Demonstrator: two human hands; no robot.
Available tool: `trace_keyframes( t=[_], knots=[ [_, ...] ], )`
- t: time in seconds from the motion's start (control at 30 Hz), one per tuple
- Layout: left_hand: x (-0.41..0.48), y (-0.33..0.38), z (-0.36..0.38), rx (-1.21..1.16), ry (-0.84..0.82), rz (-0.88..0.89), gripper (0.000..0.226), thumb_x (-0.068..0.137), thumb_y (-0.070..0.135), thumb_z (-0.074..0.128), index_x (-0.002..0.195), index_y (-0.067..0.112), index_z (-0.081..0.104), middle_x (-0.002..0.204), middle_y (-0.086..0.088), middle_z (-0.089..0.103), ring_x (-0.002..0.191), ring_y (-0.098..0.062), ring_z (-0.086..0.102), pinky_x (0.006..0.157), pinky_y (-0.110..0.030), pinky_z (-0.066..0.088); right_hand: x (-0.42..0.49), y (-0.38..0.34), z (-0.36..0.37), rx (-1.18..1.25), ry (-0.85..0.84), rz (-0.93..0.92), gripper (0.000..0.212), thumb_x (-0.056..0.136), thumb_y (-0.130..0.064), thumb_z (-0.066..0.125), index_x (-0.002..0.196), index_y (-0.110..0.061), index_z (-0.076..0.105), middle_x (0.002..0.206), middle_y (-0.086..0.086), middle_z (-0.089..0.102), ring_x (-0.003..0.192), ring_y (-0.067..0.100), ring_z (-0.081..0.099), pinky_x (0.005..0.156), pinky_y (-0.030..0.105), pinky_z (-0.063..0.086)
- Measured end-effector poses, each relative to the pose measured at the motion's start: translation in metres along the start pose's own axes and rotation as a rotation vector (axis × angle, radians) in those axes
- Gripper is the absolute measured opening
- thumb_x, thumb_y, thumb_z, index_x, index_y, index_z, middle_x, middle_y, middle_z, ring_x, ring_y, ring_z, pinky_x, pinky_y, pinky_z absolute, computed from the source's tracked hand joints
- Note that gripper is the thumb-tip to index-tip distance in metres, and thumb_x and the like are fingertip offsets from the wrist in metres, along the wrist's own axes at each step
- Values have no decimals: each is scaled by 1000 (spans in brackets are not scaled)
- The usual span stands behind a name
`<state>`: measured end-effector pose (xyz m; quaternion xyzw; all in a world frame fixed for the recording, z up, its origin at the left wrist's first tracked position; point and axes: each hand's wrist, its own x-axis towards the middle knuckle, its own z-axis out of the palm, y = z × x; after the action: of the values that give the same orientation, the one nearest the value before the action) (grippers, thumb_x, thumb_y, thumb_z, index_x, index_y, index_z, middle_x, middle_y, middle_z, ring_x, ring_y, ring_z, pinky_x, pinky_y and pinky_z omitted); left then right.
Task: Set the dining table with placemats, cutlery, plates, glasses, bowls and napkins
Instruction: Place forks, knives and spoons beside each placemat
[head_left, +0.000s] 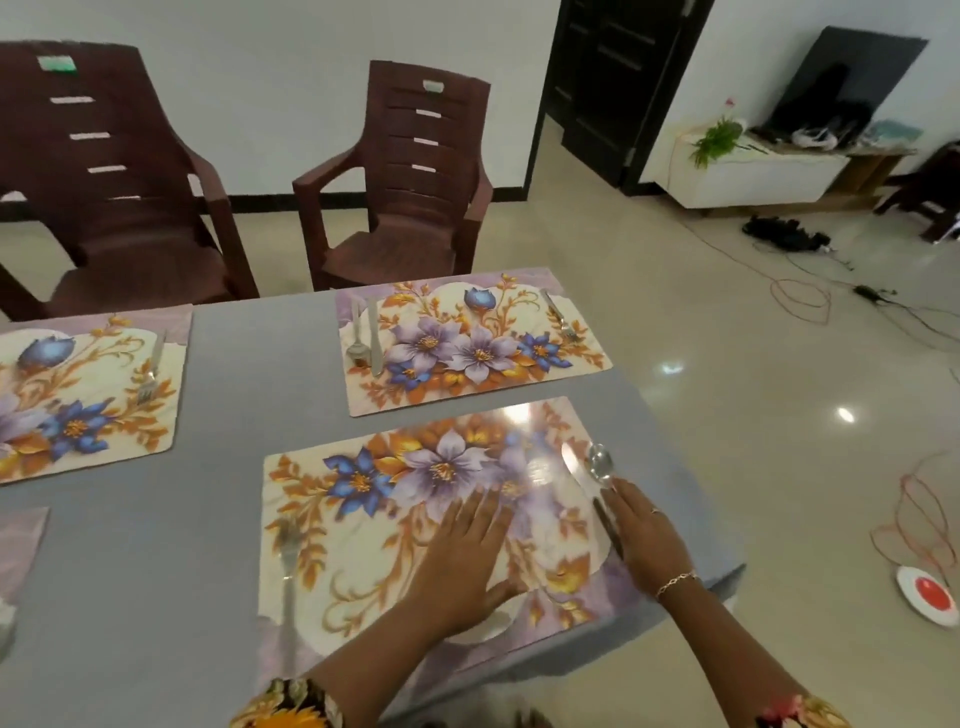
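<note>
Three shiny, flowered rectangular placemats (415, 519) lie on the grey table (234, 374), and the corner of a fourth shows. On them are three silver metal forks (288, 561), two spoons (600, 462) and two knives (375, 338). The left hand (467, 551) lies flat on the nearest mat. The right hand (649, 530), fingers straight, touches that spoon's handle.

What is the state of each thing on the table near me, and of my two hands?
near placemat: flat, under the left hand
left hand: open, pressing the near placemat
right hand: open, fingers touching the spoon's handle
spoon: lying flat beside the knife
knife: lying flat at the near placemat's right side
fork: lying flat on its left side
far placemat: flat, cutlery laid
</note>
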<state>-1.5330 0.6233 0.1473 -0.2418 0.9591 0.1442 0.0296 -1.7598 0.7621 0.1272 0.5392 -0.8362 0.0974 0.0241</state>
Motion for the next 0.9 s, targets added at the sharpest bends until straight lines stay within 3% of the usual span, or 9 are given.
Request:
trace_keyframes(
  t=[0.1, 0.23, 0.37, 0.43, 0.5, 0.6, 0.7, 0.83, 0.9],
  knots=[
    [28, 46, 12, 5, -14, -22, 72, 84, 67, 20, 121, 16, 57, 123, -8, 64, 112, -26, 62, 88, -44, 50, 3, 25, 5, -2, 0, -45, 42, 76, -25, 52, 109, -4, 66, 109, 13, 69, 90, 25, 70, 67, 31, 56],
    [68, 94, 20, 15, 7, -104, 80, 69, 69, 26, 110, 16, 70, 116, -5, 68, 105, -22, 66, 89, -35, 48, 7, 46, 12, 23, -17, -208, 48, 77, -32, 39, 108, -11, 69, 109, 4, 70, 92, 16, 70, 73, 26, 55],
    [88, 111, 35, 36, -93, -156, 88, 65, 77, 25, 122, 17, 54, 120, -2, 66, 108, -20, 64, 101, -37, 40, 12, 46, 7, 77, -1, -285, 43, 71, -31, 48, 102, -14, 73, 103, 0, 72, 88, 13, 70, 72, 23, 55],
    [88, 112, 39, 32, -87, -195, 84, 70, 79, 19, 122, 18, 45, 120, 1, 66, 108, -19, 65, 97, -37, 44, 10, 48, 9, 101, -40, -283, 43, 68, -33, 52, 101, -15, 73, 104, 0, 72, 90, 13, 70, 76, 23, 54],
    [83, 113, 41, 9, -76, -233, 80, 82, 75, 5, 123, 20, 47, 120, 1, 66, 108, -19, 65, 96, -39, 43, 7, 50, 13, 120, -81, -269, 47, 74, -35, 42, 104, -15, 72, 106, 1, 71, 93, 13, 69, 89, 24, 42],
    [77, 117, 35, 10, -118, -288, 85, 85, 71, -1, 122, 22, 58, 119, 2, 66, 108, -18, 65, 96, -41, 44, 3, 47, 8, 111, -111, -219, 49, 91, -35, 28, 107, -14, 70, 109, 2, 70, 96, 15, 69, 92, 25, 31],
    [77, 122, 36, 40, -175, -267, 85, 77, 80, 9, 127, 21, 43, 125, 5, 63, 114, -17, 61, 100, -40, 26, 1, 45, 7, 96, -97, -225, 69, 99, -36, 0, 113, -15, 64, 111, 2, 69, 100, 17, 67, 102, 27, 20],
    [81, 120, 41, 110, -115, -256, 94, 79, 78, -2, 131, 21, 51, 135, 4, 55, 124, -19, 53, 105, -45, 36, 2, 46, 7, 103, -111, -234, 70, 99, -37, -2, 114, -16, 63, 112, 1, 69, 101, 17, 67, 95, 29, 28],
    [78, 116, 42, 161, -49, -174, 100, 76, 82, 3, 141, 18, 42, 150, -1, 32, 138, -26, 29, 107, -54, 26, 1, 47, 5, 86, -146, -233, 75, 99, -37, -2, 109, -15, 69, 111, 1, 69, 102, 16, 67, 93, 28, 31]
  ],
)
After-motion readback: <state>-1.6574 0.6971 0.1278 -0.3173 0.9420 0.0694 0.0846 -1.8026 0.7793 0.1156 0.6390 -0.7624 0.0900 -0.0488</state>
